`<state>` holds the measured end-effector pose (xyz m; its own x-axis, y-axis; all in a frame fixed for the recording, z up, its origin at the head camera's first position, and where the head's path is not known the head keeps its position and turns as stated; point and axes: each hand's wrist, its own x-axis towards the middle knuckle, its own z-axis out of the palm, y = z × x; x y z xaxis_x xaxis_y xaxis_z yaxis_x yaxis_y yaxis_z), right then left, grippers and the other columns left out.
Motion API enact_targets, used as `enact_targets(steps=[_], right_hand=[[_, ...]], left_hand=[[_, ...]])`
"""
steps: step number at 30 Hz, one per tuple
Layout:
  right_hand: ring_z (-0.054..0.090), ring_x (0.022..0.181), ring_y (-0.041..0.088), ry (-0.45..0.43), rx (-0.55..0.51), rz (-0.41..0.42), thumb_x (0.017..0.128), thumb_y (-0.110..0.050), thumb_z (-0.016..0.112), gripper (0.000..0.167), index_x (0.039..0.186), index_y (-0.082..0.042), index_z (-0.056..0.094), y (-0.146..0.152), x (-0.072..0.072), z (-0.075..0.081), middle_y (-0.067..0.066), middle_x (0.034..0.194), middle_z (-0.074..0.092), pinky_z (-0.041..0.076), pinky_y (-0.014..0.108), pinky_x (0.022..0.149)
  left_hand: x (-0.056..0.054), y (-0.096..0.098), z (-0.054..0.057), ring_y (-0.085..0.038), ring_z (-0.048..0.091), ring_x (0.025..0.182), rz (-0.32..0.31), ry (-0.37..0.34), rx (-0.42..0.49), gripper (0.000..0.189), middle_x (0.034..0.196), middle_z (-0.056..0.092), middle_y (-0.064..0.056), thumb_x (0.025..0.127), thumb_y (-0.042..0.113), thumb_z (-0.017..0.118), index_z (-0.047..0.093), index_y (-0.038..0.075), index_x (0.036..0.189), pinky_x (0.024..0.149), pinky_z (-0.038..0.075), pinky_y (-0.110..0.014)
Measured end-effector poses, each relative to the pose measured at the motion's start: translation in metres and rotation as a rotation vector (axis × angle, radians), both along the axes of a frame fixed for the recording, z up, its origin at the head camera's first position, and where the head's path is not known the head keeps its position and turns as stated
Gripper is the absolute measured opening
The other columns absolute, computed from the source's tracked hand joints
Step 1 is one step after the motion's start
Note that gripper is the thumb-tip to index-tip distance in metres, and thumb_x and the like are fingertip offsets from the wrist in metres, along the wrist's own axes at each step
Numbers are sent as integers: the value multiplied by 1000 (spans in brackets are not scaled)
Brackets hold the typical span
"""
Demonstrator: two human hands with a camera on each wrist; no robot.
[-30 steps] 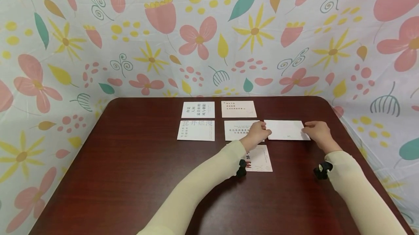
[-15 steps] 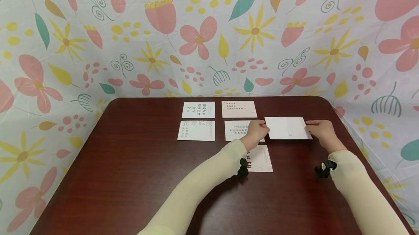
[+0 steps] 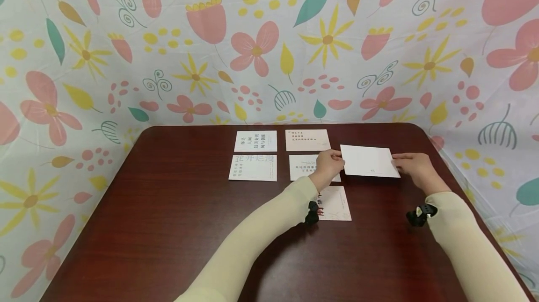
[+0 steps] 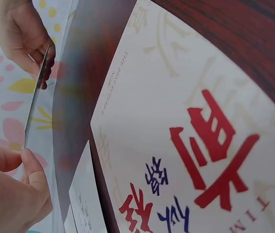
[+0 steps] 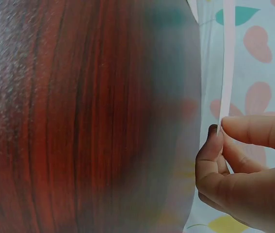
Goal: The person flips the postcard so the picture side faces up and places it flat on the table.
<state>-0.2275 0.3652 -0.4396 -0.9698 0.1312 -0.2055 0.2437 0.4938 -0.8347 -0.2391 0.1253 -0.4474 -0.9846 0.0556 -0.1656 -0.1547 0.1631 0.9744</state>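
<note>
Both hands hold one white postcard [image 3: 369, 161] between them above the table's right half, its back edge tipped up and a small grey mark low on its face. My left hand [image 3: 329, 167] pinches the left edge between thumb and fingers. On the opposite edge, my right hand [image 3: 417, 168] has the same kind of pinch. The left wrist view catches the postcard [image 4: 34, 97] nearly edge-on, raised off the table. In the right wrist view its thin edge [image 5: 228, 58] runs up from the thumb and fingertips.
Under the left forearm lies a card with red writing [image 3: 337, 204]. A printed card [image 3: 301, 171] is partly covered by the left hand. Further cards rest behind and left: a pinkish one [image 3: 306, 140] and two white ones. Flowered cloth [image 3: 257, 59] borders the dark wooden table [image 3: 168, 227].
The postcard has come up off the table and its back edge has tipped upward. Both hands have risen slightly with it, keeping their pinch. The other cards stay put.
</note>
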Motion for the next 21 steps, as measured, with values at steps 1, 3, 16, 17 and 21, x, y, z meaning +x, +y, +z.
enact_targets(steps=[1, 3, 16, 17, 21], right_hand=[[55, 67, -7, 2, -10, -3, 93, -7, 57, 48, 129, 22, 44, 0, 0, 0, -3, 88, 60, 50, 16, 62], [56, 67, -6, 5, -30, -4, 93, -8, 57, 48, 129, 23, 44, 0, 0, 2, -12, 82, 56, 51, 16, 62], [57, 71, 0, 12, -135, -34, 96, -18, 59, 38, 123, 8, 53, 3, -4, 7, -19, 76, 58, 54, 19, 68], [57, 71, 0, 16, -155, -34, 95, -18, 59, 34, 120, 5, 55, 3, -3, 8, -19, 77, 58, 54, 19, 68], [57, 71, 1, 31, -255, -40, 94, -16, 61, 9, 102, -12, 63, 3, 1, 12, -17, 78, 61, 53, 18, 66]], left_hand=[[0, 0, 0, -12, 61, 65, 2, -1, 6, 19, 74, 61, -2, 86, -4, 63, 69, -1, 104, 58, 48, -21], [-1, 0, 1, -17, 65, 69, 4, -5, 26, 14, 74, 62, -3, 87, -3, 64, 69, -2, 99, 62, 52, -24], [-1, -2, 4, -8, 56, 67, 6, 6, -9, 7, 75, 61, 2, 90, 6, 65, 72, 5, 91, 62, 47, -23], [-1, -2, 4, -7, 54, 67, 8, 10, -14, 7, 76, 61, 2, 90, 7, 66, 72, 5, 91, 61, 47, -22], [-2, -1, 4, -5, 50, 65, 14, 34, -7, 7, 74, 59, 4, 90, 6, 66, 73, 5, 90, 59, 43, -20]])
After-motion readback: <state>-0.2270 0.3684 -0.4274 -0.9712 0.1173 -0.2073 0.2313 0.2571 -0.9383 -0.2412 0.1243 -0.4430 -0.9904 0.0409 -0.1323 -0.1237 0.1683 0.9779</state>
